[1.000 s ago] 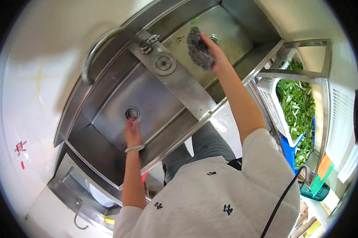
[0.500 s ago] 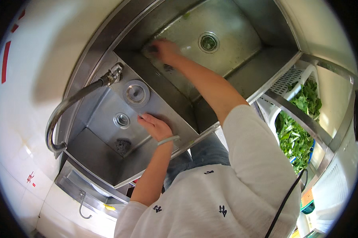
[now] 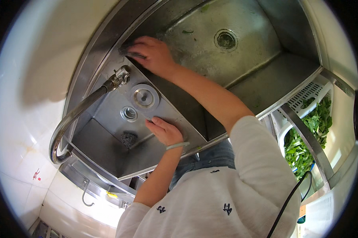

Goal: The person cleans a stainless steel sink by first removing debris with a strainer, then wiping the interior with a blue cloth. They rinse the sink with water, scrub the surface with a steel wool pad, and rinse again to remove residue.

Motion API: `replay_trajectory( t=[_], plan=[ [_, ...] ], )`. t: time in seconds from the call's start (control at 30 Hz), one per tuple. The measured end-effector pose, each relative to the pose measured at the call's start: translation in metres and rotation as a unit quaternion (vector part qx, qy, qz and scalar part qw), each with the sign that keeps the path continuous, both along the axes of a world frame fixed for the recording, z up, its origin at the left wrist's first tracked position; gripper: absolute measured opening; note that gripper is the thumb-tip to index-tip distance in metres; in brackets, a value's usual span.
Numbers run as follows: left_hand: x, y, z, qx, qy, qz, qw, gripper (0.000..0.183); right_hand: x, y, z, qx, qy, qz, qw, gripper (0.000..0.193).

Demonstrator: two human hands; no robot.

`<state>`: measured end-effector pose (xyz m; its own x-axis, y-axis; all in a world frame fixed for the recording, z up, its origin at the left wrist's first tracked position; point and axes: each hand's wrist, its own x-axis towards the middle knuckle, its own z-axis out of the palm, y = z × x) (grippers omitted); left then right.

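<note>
My right hand (image 3: 153,55) is at the near-left corner of the large steel sink (image 3: 246,51). Its fingers curl round a dark, stringy clump (image 3: 134,54), mostly covered by the hand, so its kind is unclear. Lower down, my left hand (image 3: 165,131) rests at the edge of the ledge over the small sink (image 3: 97,135), fingers stretched out and apparently holding nothing. Beside its fingertips sits a round metal drain piece (image 3: 144,98) on the ledge. A dark steel-wool scrubber (image 3: 128,139) lies in the small sink near its drain (image 3: 129,114).
A curved metal faucet (image 3: 73,113) arches over the small sink's left side. The large sink has a round drain (image 3: 226,40) and a few dark scraps (image 3: 188,31). On the right, white baskets hold chopped green leaves (image 3: 300,148). A metal hook (image 3: 85,194) hangs lower left.
My right hand has moved left and up against the large sink's corner with the dark clump. My left hand keeps its place on the ledge. The view has shifted slightly.
</note>
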<state>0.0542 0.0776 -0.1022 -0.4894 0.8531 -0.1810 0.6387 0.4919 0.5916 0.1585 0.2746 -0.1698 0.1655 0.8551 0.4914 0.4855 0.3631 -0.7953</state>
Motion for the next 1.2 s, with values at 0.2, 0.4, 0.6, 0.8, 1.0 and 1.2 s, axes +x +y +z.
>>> replay_trajectory(
  t=[0.2,0.4,0.6,0.8,1.0,1.2],
  plan=[
    [0.007,0.0,0.007,-0.019,0.017,0.004,1.0,0.05,0.007,0.002,-0.101,-0.071,-0.171,0.021,0.983,0.022],
    [0.003,0.0,0.0,-0.014,0.039,0.002,0.999,0.047,-0.005,0.007,-0.043,-0.042,-0.021,-0.004,0.999,0.025],
    [0.008,0.003,-0.002,-0.004,0.05,-0.007,0.999,0.047,-0.003,0.009,-0.096,-0.059,-0.104,0.003,0.993,0.027],
    [0.004,0.003,0.001,-0.01,0.026,-0.001,1.0,0.047,0.028,-0.011,-0.137,-0.234,-0.237,-0.032,0.942,0.025],
    [0.005,0.001,-0.001,0.007,0.029,-0.006,1.0,0.046,0.044,-0.033,-0.17,-0.384,-0.234,-0.152,0.88,0.025],
    [0.007,0.001,-0.001,-0.001,0.035,-0.02,0.999,0.046,-0.005,0.028,-0.159,-0.405,-0.18,-0.026,0.896,0.023]
  ],
)
